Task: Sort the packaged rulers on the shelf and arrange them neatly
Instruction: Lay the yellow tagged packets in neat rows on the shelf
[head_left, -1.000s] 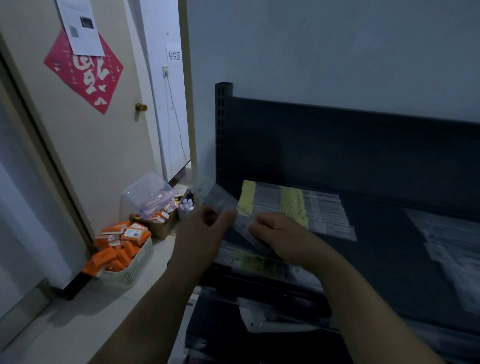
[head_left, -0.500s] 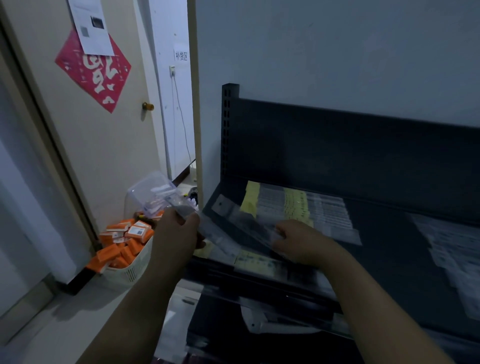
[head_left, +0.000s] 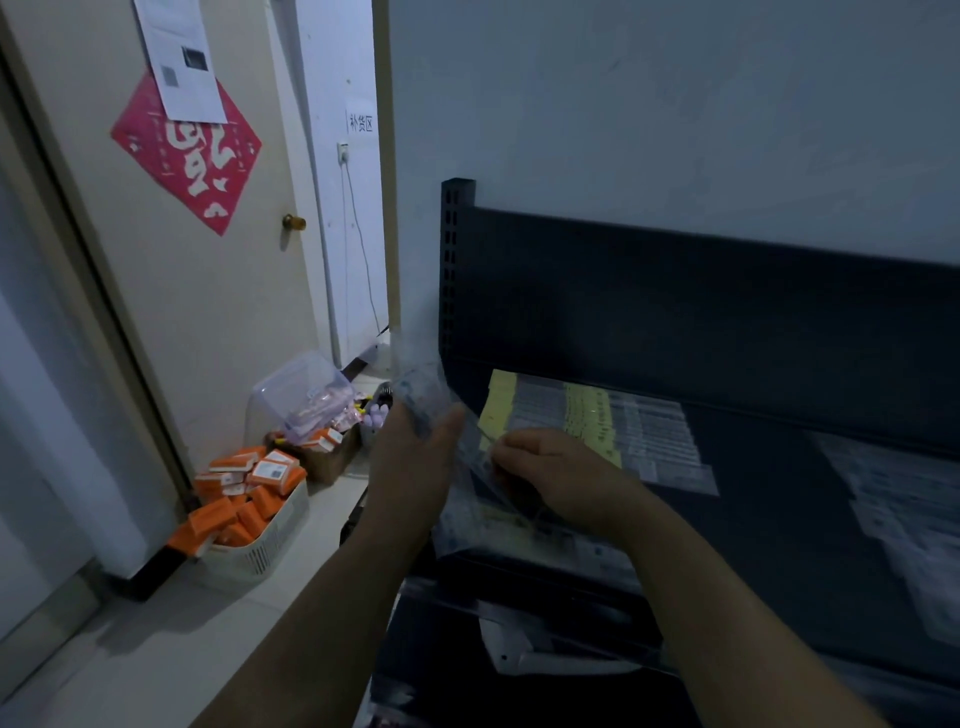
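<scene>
- Clear plastic packaged rulers (head_left: 422, 395): a small bunch is held upright at centre frame by the left hand (head_left: 413, 467), whose fingers are curled round it, beside the left end of the shelf (head_left: 753, 545).
- One more packet (head_left: 475, 457): pinched at its end by the right hand (head_left: 553, 475), just beside the bunch.
- Further rows of rulers (head_left: 613, 431): laid flat on the shelf, centre and right of frame.
- Handling, as judged: the packet is best slid flush against the bunch, with ends squared and labels faced one way, before the lot is laid in line with a row. Slippery film may fan out if gripped loosely.
- Basket of orange boxes (head_left: 244, 519): on the floor, lower left.
</scene>
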